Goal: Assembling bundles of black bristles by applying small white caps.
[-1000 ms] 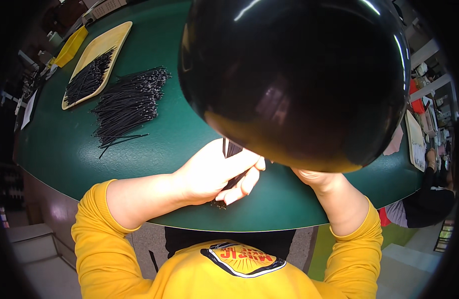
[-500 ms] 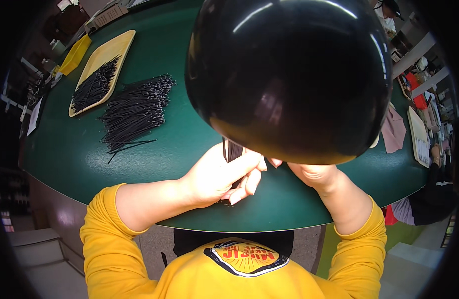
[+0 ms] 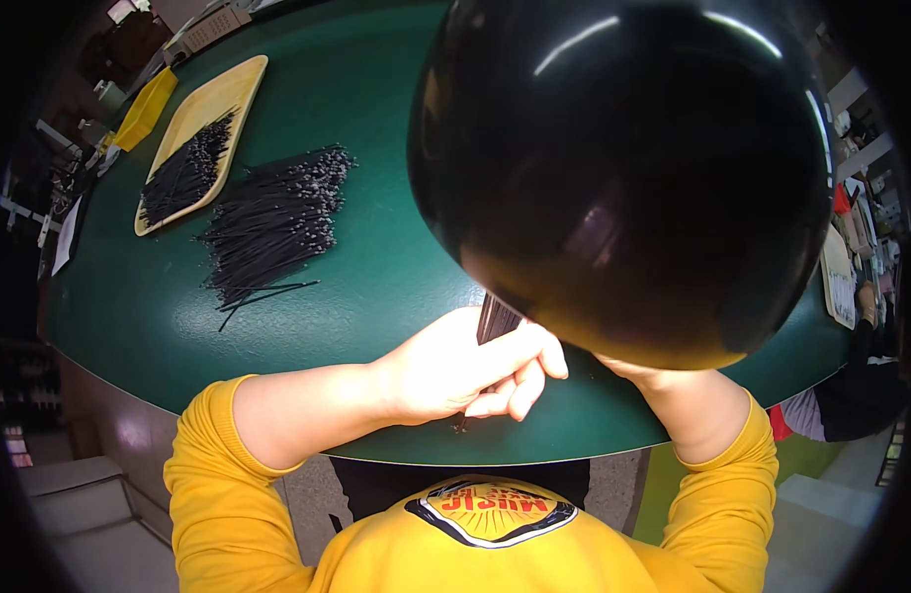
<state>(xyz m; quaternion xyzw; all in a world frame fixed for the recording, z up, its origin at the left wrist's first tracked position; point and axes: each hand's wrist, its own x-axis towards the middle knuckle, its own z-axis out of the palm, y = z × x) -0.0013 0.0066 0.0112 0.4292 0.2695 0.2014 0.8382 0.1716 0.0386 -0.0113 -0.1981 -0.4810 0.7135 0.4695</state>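
Observation:
My left hand (image 3: pixel 455 368) is closed around a bundle of thin black wires (image 3: pixel 496 319) above the near edge of the green table. The bundle's upper end passes out of sight under a large glossy black dome (image 3: pixel 623 178), which looks like a lamp shade. Only the wrist side of my right hand (image 3: pixel 641 375) shows below the dome's lower rim. Its fingers are hidden, so what it holds cannot be seen. Farther left, a spread pile of black wires (image 3: pixel 275 222) with pale tips lies on the table.
Left of the pile stands a beige tray (image 3: pixel 193 99) with more black wires (image 3: pixel 190 170). A yellow bin (image 3: pixel 146 109) is at the far left edge. At the far right lie another tray (image 3: pixel 839 277) with pale items and another person's arm (image 3: pixel 866 306).
The black dome has shifted right and slightly lower in view, covering more of my right hand. My left hand, with the wire bundle, has moved to the right.

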